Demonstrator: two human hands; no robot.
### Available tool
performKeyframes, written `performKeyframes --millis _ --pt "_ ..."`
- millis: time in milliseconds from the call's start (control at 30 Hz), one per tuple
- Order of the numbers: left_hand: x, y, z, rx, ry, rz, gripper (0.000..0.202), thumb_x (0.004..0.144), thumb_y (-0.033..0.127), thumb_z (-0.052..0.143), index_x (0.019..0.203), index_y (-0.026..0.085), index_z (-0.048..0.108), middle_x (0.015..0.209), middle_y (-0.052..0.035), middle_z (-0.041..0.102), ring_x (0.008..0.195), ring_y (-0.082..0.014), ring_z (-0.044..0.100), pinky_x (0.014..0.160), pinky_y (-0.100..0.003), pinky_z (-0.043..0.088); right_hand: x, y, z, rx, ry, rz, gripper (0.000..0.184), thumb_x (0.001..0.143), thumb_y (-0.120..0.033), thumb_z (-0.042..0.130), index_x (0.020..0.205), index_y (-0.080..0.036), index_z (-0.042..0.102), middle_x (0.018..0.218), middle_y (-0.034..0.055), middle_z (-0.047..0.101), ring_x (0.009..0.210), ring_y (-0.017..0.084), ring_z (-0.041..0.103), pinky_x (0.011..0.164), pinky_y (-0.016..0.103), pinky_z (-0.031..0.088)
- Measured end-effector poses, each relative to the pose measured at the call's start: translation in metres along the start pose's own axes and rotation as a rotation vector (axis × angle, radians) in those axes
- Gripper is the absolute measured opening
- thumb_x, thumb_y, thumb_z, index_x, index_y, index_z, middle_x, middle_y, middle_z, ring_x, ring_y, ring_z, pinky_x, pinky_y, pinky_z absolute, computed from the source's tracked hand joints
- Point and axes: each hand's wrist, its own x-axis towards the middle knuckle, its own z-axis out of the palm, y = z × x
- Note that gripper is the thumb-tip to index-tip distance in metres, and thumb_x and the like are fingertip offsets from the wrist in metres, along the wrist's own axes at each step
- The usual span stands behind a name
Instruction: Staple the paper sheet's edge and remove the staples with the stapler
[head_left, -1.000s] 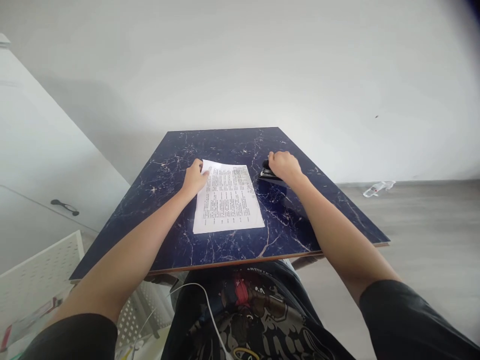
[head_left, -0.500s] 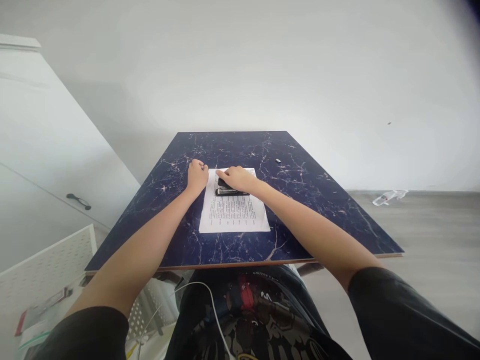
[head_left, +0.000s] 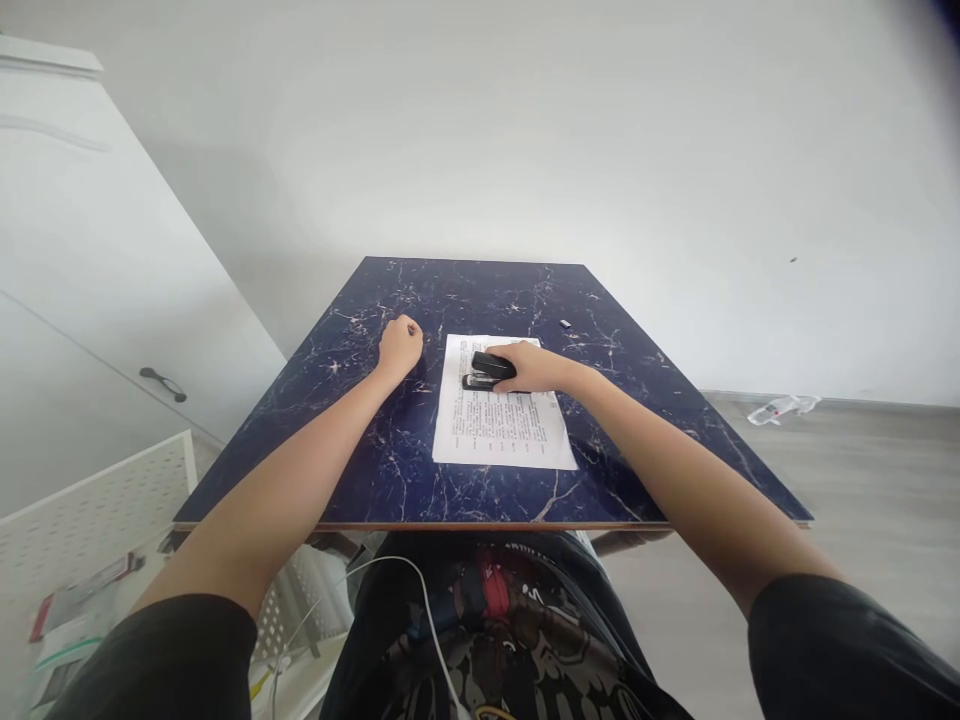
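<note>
My right hand [head_left: 531,366] is wrapped round the back of a black stapler [head_left: 491,368], whose jaws stand apart and point left. The stapler is over the upper part of several printed paper sheets [head_left: 495,445], which lie stacked on the dark blue marbled table [head_left: 420,490]. My left hand [head_left: 400,343] rests on the tabletop to the left of the sheets, apart from them, with its fingers curled in. A small dark spot shows between those fingers, too small to name.
A small grey and white block [head_left: 565,323] lies at the table's far right. To the left stand a white cabinet [head_left: 97,260] and a white perforated basket [head_left: 105,480]. A clear plastic wrapper [head_left: 784,408] is on the floor to the right. A white cable [head_left: 424,590] crosses my lap.
The stapler has turned onto its side view, its jaws now visibly apart, and my right hand has shifted to its back end. The sheets have slid right, away from my left hand.
</note>
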Motion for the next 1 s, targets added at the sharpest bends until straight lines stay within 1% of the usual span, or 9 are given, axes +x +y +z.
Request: performKeyframes --millis 133,267,433,500,700,800,867,933,1000 --pt "-0.006 0.016 -0.003 -0.083 -0.169 0.196 0.013 0.089 0.018 0.062 0.079 0.023 0.069 0.084 -0.0046 0.075 0.085 -0.0238 0.069 0.093 -0.04 0.054 -0.029 0.02 -0.01 0.03 0.002 0.084 0.026 0.083 -0.034 0.073 0.105 -0.022 0.065 0.109 0.006 0.074 0.094 0.024 0.067 0.079 0.036 0.048" --pt "-0.025 0.045 0.004 -0.148 -0.398 0.384 0.014 0.094 0.027 0.064 0.092 0.023 0.078 0.095 -0.0039 0.08 0.089 -0.0237 0.073 0.092 -0.04 0.056 -0.052 0.032 -0.015 0.053 0.012 0.143 0.029 0.084 -0.037 0.071 0.108 -0.022 0.065 0.111 0.0071 0.074 0.095 0.025 0.068 0.079 0.038 0.05" --pt "-0.047 0.065 0.021 -0.116 -0.575 0.485 0.019 0.096 0.028 0.062 0.101 0.024 0.08 0.103 -0.0063 0.08 0.093 -0.0247 0.074 0.091 -0.043 0.058 -0.071 0.043 -0.021 0.04 -0.008 0.209 0.031 0.085 -0.039 0.07 0.111 -0.022 0.066 0.112 0.0092 0.074 0.094 0.026 0.069 0.079 0.04 0.052" --pt "-0.047 0.062 0.022 -0.085 -0.573 0.494 0.018 0.095 0.025 0.062 0.101 0.023 0.079 0.106 -0.0075 0.08 0.094 -0.0249 0.073 0.092 -0.043 0.058 -0.079 0.052 -0.025 0.029 -0.008 0.231 0.032 0.085 -0.04 0.07 0.112 -0.022 0.066 0.112 0.0097 0.074 0.094 0.026 0.069 0.08 0.041 0.053" --pt "-0.022 0.035 0.006 -0.063 -0.385 0.406 0.016 0.093 0.026 0.062 0.09 0.024 0.077 0.094 -0.0068 0.076 0.089 -0.0251 0.07 0.094 -0.043 0.056 -0.117 0.089 -0.042 0.034 -0.015 0.359 0.049 0.087 -0.051 0.069 0.126 -0.022 0.066 0.116 0.0135 0.075 0.09 0.028 0.071 0.076 0.043 0.056" --pt "-0.011 0.024 -0.001 -0.062 -0.337 0.352 0.014 0.091 0.027 0.065 0.083 0.024 0.076 0.093 -0.0075 0.072 0.084 -0.0246 0.068 0.094 -0.043 0.055 -0.133 0.101 -0.053 0.126 -0.052 0.335 0.055 0.085 -0.054 0.073 0.13 -0.022 0.066 0.12 0.0154 0.074 0.096 0.03 0.072 0.081 0.045 0.057" --pt "-0.006 0.019 -0.003 -0.061 -0.307 0.328 0.015 0.091 0.027 0.065 0.081 0.023 0.076 0.095 -0.0082 0.071 0.086 -0.0248 0.068 0.095 -0.044 0.054 -0.135 0.108 -0.058 0.255 0.035 0.269 0.055 0.09 -0.057 0.067 0.132 -0.022 0.066 0.132 0.0174 0.07 0.112 0.032 0.07 0.091 0.046 0.058" --pt "-0.002 0.015 -0.004 -0.049 -0.285 0.317 0.018 0.093 0.027 0.062 0.083 0.023 0.077 0.097 -0.009 0.07 0.089 -0.0255 0.068 0.096 -0.044 0.054 -0.127 0.117 -0.061 0.312 0.227 0.249 0.052 0.1 -0.06 0.052 0.131 -0.021 0.066 0.139 0.0195 0.067 0.124 0.032 0.066 0.098 0.047 0.057" --pt "0.001 0.012 -0.006 -0.03 -0.278 0.312 0.02 0.093 0.027 0.06 0.085 0.023 0.077 0.098 -0.0095 0.069 0.091 -0.0258 0.068 0.096 -0.044 0.054 -0.111 0.126 -0.061 0.263 0.394 0.271 0.054 0.102 -0.063 0.047 0.127 -0.02 0.068 0.142 0.021 0.065 0.129 0.032 0.063 0.103 0.047 0.055"
